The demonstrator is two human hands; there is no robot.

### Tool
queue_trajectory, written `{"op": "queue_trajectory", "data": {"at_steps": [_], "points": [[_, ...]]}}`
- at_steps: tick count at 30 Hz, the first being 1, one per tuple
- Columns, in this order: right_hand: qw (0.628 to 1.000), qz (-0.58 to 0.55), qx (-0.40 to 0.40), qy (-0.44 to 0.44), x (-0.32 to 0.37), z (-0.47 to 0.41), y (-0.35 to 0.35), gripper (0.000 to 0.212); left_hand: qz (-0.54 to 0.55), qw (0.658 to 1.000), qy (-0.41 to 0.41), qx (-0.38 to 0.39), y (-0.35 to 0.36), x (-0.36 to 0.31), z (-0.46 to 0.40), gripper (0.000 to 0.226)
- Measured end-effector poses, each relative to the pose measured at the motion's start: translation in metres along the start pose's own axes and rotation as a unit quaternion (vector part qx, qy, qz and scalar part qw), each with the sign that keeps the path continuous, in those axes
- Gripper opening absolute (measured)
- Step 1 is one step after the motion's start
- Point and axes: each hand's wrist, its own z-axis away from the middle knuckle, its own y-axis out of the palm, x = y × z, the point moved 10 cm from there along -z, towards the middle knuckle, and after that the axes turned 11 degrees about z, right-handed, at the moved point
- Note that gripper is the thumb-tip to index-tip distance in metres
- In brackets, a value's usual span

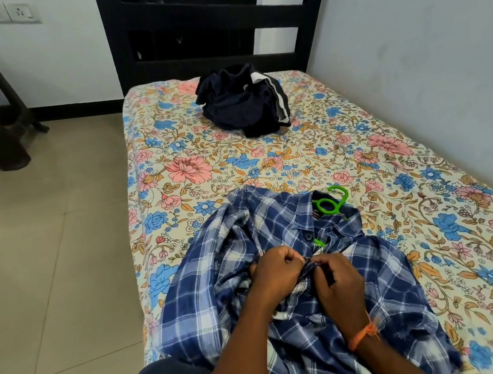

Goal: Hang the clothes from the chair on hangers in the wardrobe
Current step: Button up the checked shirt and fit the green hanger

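Pinching the plaid shirt (290, 294) front, both hands (307, 275) meet.

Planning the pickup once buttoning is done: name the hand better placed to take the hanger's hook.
Right, probably. The right hand pinches the plaid shirt placket on the side where the green hanger hook pokes from the collar; the left hand lies farther away.

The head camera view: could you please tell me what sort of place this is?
Most likely a bedroom in a home. A single bed with a floral sheet and a dark headboard stands against the wall, clothes lie piled on it, and a tiled floor runs beside it.
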Motion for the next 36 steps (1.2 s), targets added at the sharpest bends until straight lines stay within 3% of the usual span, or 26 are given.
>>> {"op": "queue_trajectory", "data": {"at_steps": [5, 12, 17, 23, 30, 36], "points": [[1.0, -0.014, -0.012, 0.011, -0.003, 0.0, -0.005, 0.024, -0.01, 1.0, -0.002, 0.0, 0.0, -0.001, 0.001, 0.017], [0.997, 0.001, -0.014, -0.076, 0.011, 0.004, -0.001, 0.027, -0.019, 1.0, -0.005, 0.004, 0.0, -0.003, 0.002, 0.018], [0.998, 0.011, -0.012, -0.054, 0.007, 0.004, 0.0, 0.025, -0.006, 1.0, -0.011, 0.008, 0.0, -0.001, 0.0, 0.018], [0.997, 0.042, -0.016, -0.064, 0.008, 0.005, 0.002, 0.043, 0.023, 1.0, -0.008, 0.015, -0.001, -0.001, -0.001, 0.019], [0.998, 0.035, 0.002, -0.046, 0.008, 0.005, 0.005, 0.018, -0.003, 1.0, -0.005, 0.017, -0.001, -0.003, 0.001, 0.025], [0.995, 0.047, -0.001, -0.084, 0.024, 0.001, -0.008, 0.018, -0.004, 1.0, -0.006, 0.015, -0.003, -0.002, 0.002, 0.027]]}}
